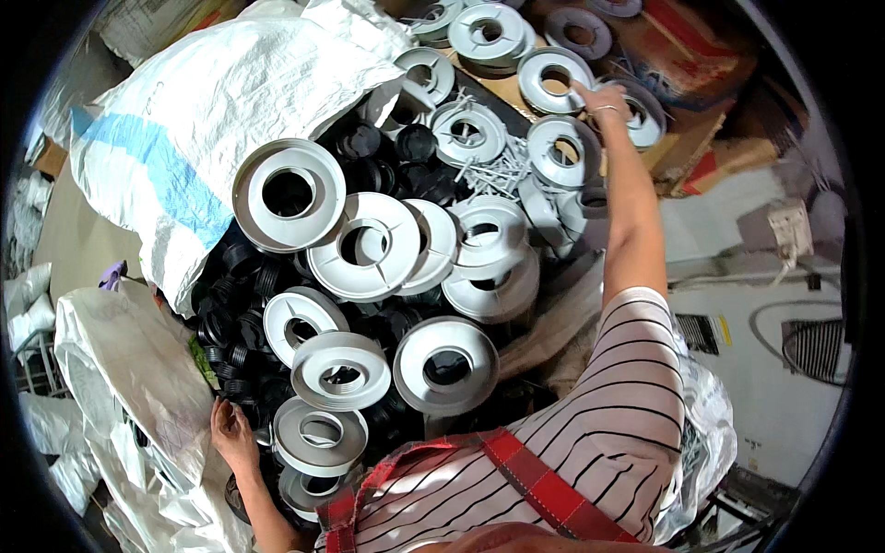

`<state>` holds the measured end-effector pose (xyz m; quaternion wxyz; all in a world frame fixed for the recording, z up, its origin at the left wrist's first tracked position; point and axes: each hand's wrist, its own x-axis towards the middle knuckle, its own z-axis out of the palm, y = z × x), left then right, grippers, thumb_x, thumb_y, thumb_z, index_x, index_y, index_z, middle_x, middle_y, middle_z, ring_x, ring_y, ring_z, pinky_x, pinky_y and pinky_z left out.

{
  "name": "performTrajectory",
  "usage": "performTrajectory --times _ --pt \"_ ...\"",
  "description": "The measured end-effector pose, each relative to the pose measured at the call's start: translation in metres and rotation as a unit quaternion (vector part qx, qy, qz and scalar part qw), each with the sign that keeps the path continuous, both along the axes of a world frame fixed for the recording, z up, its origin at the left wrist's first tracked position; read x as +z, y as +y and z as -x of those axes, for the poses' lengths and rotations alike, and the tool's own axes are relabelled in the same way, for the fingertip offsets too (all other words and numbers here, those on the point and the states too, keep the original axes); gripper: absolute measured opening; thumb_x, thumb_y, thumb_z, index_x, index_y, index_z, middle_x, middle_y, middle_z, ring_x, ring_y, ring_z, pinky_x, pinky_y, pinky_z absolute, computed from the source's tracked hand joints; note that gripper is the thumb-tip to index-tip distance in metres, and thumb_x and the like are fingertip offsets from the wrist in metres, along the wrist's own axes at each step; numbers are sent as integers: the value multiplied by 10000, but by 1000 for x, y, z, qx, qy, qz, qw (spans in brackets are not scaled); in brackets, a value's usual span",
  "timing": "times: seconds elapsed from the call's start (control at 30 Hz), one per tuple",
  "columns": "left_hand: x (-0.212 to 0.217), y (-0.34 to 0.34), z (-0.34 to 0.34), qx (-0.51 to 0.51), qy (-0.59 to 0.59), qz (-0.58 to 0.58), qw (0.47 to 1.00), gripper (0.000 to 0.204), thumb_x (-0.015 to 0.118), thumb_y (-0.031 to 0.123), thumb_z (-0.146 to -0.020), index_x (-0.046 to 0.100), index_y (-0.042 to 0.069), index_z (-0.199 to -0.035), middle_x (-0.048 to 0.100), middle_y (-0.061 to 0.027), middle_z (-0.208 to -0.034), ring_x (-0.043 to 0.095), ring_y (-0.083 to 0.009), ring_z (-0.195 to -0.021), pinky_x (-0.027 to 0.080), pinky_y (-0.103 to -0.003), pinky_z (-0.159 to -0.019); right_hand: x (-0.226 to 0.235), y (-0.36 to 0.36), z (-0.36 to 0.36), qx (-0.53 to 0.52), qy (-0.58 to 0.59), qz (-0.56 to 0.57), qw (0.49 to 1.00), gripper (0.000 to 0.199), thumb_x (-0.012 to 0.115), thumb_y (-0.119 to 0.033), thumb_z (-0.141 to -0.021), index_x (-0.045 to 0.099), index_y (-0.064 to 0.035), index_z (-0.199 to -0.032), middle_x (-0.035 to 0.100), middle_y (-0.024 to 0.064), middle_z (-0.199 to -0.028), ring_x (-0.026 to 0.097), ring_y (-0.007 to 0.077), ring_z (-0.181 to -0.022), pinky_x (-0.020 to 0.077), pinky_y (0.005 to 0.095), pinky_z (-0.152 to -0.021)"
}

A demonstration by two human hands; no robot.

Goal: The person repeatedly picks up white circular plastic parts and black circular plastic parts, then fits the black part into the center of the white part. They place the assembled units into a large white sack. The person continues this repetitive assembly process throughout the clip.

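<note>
While right hand (601,96) lies flat on grey ring (554,79), left hand (232,431) fingers black caps (241,334)

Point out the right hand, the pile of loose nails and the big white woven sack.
Right hand (604,100), head view, back of hand.
Pile of loose nails (498,170), head view, middle.
Big white woven sack (230,83), head view, upper side.

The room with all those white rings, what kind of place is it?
Probably a small workshop or factory. Stacks of white plastic rings lie on a heap of black caps, with big woven sacks and a pile of screws nearby.
</note>
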<state>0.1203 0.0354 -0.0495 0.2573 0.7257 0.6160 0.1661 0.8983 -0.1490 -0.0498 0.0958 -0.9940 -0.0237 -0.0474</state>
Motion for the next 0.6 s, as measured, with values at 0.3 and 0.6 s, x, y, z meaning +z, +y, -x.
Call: performTrajectory --times 0.3,0.6 --pt "-25 10 18 -62 7 -41 997 337 568 88 -868 523 -71 -1162 574 -155 -1137 595 -189 -920 470 -278 -803 -38 -8 -11 -11 67 -23 997 1233 700 -616 -547 159 167 -1332 460 291 -1270 463 337 -1197 350 372 -993" --pt "2 -5 5 -117 -23 -39 992 266 558 80 -864 577 -92 -1066 549 -160 -1211 600 -204 -944 483 -296 -805 -51 23 111 213 301 -69 927 814 677 -471 -574 537 117 -1120 539 272 -1184 550 304 -1101 424 335 -926"
